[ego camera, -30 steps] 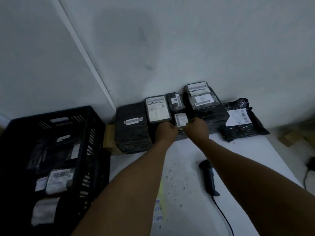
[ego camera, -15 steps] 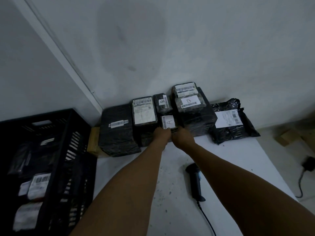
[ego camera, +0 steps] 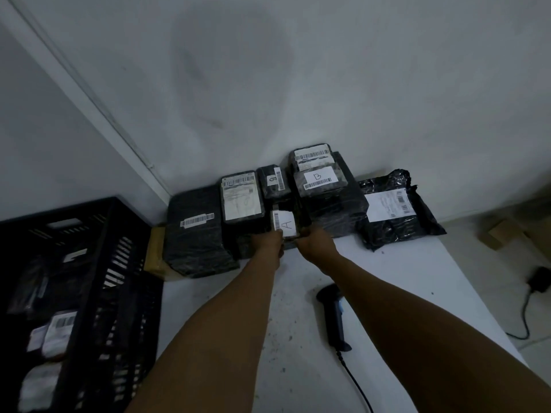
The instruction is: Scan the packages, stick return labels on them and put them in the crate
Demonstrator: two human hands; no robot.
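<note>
— Right, hands first. Where are they?

— Both stretched out to the back of the white worktop (ego camera: 402,281). Left hand (ego camera: 268,244) and right hand (ego camera: 316,244) are close together, each pinching a near corner of a small black package (ego camera: 293,225) with a white label marked "A" (ego camera: 285,224). Grip closed on it from both sides; fingertips partly hidden under the parcel.

— Is the package lifted?

— Cannot tell. Near edge sits between the hands, far edge against the row behind.

— The row?

— Black wrapped parcels along the wall (ego camera: 357,84). From the left: large block with a barcode strip (ego camera: 195,231), then a flat one with a big printed label (ego camera: 243,198), a small one with a barcode (ego camera: 273,181), then a stack topped by a parcel marked "B" (ego camera: 319,180) with another labelled parcel (ego camera: 311,156) behind it. Far right, a crumpled black poly bag (ego camera: 396,216) with a white shipping label, slightly apart from the stack.

— Scanner?

— Black handheld scanner (ego camera: 334,314) lying on the worktop below the right forearm, cable trailing toward the near edge. Neither hand touches it.

— Crate?

— Black slotted crate (ego camera: 98,263) at left, beside the worktop. Several labelled packages (ego camera: 56,329) lie inside; dim, details blurred.

— Anything else?

— Brown cardboard (ego camera: 155,251) wedged between crate and large block. Dark plug and cord (ego camera: 536,281) on the floor at right.
</note>
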